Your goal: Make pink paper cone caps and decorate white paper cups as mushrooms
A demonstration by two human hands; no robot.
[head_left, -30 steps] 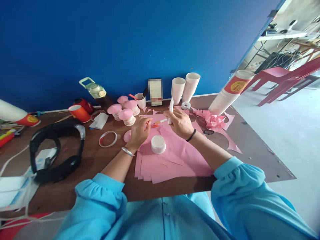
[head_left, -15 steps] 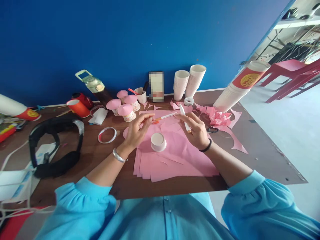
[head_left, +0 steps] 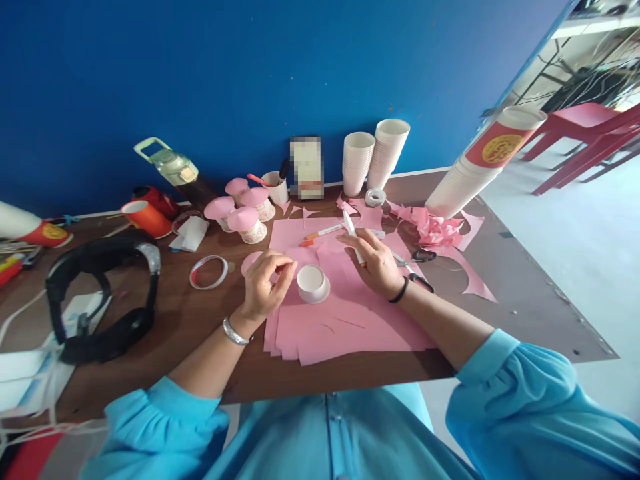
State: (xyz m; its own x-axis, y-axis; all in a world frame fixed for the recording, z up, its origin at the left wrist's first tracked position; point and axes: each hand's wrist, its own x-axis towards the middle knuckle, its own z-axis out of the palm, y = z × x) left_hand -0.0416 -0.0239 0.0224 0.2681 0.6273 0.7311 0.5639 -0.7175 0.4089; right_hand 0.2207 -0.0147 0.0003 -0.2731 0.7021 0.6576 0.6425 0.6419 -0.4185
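Observation:
My right hand (head_left: 373, 261) is closed around a white marker (head_left: 353, 235), held over the stacked pink sheets (head_left: 360, 313). Left of the white paper cup (head_left: 311, 280), which stands upside down on those sheets, is my left hand (head_left: 267, 283). Its fingers are curled with the fingertips pressed together, and I cannot make out anything between them. Another marker with an orange end (head_left: 324, 232) lies on the pink paper, beside a small orange cap (head_left: 307, 243). Scissors (head_left: 417, 270) lie partly behind my right hand.
Small cups with pink cone tops (head_left: 245, 220) stand behind my left hand. White cup stacks (head_left: 358, 163), a tape roll (head_left: 375, 197), a phone (head_left: 307, 168) and pink scraps (head_left: 435, 230) lie along the back. A tape ring (head_left: 209, 273) and black headband (head_left: 105, 300) are at left.
The orange-ended marker has left my fingers and now lies on the paper. My left hand has drawn back toward me and its fingers have closed. My right hand has moved slightly left, uncovering the scissors.

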